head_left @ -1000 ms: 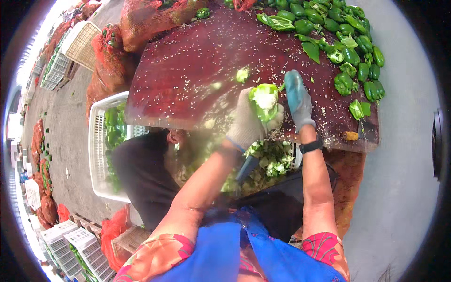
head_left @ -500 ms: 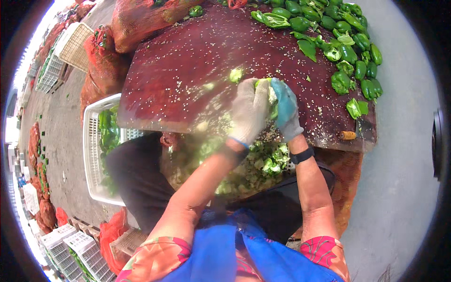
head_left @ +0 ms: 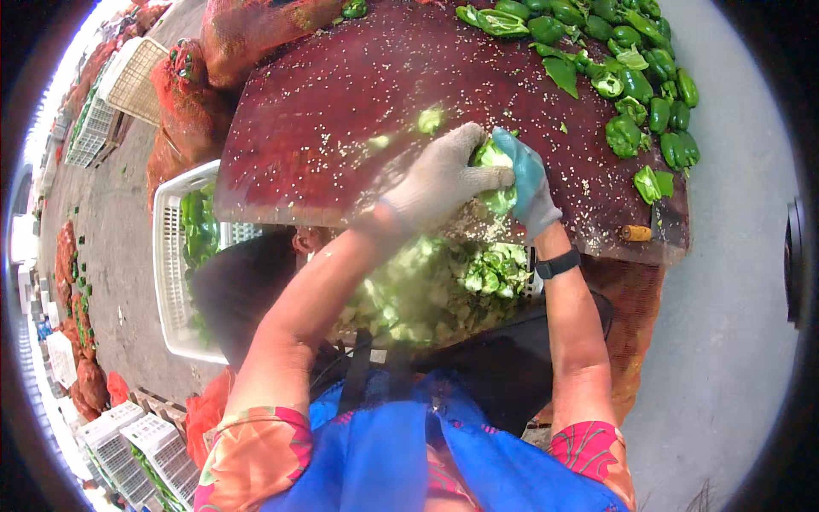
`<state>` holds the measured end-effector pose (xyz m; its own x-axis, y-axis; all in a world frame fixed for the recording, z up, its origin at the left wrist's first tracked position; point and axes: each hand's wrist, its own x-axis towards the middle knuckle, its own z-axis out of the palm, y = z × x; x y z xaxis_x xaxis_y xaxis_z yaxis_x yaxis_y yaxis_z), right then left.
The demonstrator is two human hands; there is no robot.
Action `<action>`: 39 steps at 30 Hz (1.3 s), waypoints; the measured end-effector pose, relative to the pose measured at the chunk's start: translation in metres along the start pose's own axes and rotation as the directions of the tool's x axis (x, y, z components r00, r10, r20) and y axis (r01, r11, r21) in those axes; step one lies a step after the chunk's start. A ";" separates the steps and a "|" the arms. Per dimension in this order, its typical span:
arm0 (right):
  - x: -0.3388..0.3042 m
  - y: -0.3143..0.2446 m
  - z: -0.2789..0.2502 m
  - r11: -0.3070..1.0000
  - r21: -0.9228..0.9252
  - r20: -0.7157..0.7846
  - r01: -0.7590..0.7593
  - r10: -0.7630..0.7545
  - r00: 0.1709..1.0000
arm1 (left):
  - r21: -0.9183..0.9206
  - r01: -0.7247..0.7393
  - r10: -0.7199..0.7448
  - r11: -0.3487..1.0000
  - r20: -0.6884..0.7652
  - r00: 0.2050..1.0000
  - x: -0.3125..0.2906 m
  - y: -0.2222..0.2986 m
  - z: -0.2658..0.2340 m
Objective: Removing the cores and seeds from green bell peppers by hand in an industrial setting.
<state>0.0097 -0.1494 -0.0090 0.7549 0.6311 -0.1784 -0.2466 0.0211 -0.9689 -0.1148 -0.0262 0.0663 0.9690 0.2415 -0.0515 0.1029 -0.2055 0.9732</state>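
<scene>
Where knit-gloved hands (head_left: 482, 179) meet; glossy pepper (head_left: 495, 158).

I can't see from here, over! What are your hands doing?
Left hand and right hand, both gloved, clasp one green pepper. Pepper above the red board. Nothing blocking.

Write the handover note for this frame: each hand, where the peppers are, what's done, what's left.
Left hand, grey glove, and right hand, blue glove, both clasp one green pepper at the near edge of the dark red board.
Done: a heap of pepper scraps lies in the bin just below the board; seeds scattered on the board.
Left: a pile of whole peppers at the far right of the board.
</scene>
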 end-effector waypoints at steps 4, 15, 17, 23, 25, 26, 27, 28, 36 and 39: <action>0.008 0.013 -0.007 0.971 0.172 -0.085 -0.165 0.182 0.980 | 0.223 -0.128 0.162 0.966 -0.142 0.977 0.008 -0.027 0.022; 0.032 0.023 -0.026 0.867 0.494 -0.168 -0.065 0.168 0.971 | 0.182 -0.297 0.346 0.937 -0.397 0.850 0.007 -0.043 0.024; 0.032 0.019 -0.026 0.870 0.489 -0.096 -0.065 0.128 0.987 | -0.664 0.004 -0.279 0.747 -0.309 0.909 0.015 -0.035 0.020; 0.022 0.000 -0.020 0.907 0.422 -0.016 0.004 0.002 1.000 | -0.564 0.034 -0.194 0.825 -0.226 0.955 0.013 -0.015 0.012; 0.023 0.005 -0.028 0.945 0.321 -0.044 0.067 -0.056 0.997 | -0.473 0.060 -0.154 0.879 -0.163 0.975 0.012 -0.001 0.011; 0.015 -0.004 -0.019 0.937 0.345 -0.019 0.060 -0.057 0.998 | -0.370 0.075 -0.125 0.926 -0.112 0.986 0.009 0.002 0.009; 0.011 -0.008 -0.012 0.928 0.369 0.006 0.052 -0.059 0.998 | -0.368 0.076 -0.127 0.927 -0.116 0.985 0.010 -0.003 0.008; 0.014 -0.003 -0.008 0.864 0.503 -0.038 -0.003 0.026 0.999 | -0.288 0.019 -0.055 0.958 -0.115 0.992 0.013 -0.013 0.007; 0.012 0.005 0.000 0.819 0.574 0.050 0.004 -0.040 0.998 | -0.051 0.036 -0.038 0.998 -0.047 0.998 0.020 -0.018 0.012; 0.005 -0.018 0.017 0.919 0.258 -0.189 0.297 -0.254 0.949 | -0.197 0.021 -0.026 0.980 -0.025 0.999 0.015 -0.018 0.004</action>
<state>0.0082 -0.1337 0.0105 0.8938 0.4464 0.0442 -0.1589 0.4071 -0.8995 -0.1014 -0.0227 0.0470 0.9601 0.2703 -0.0713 0.0766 -0.0093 0.9970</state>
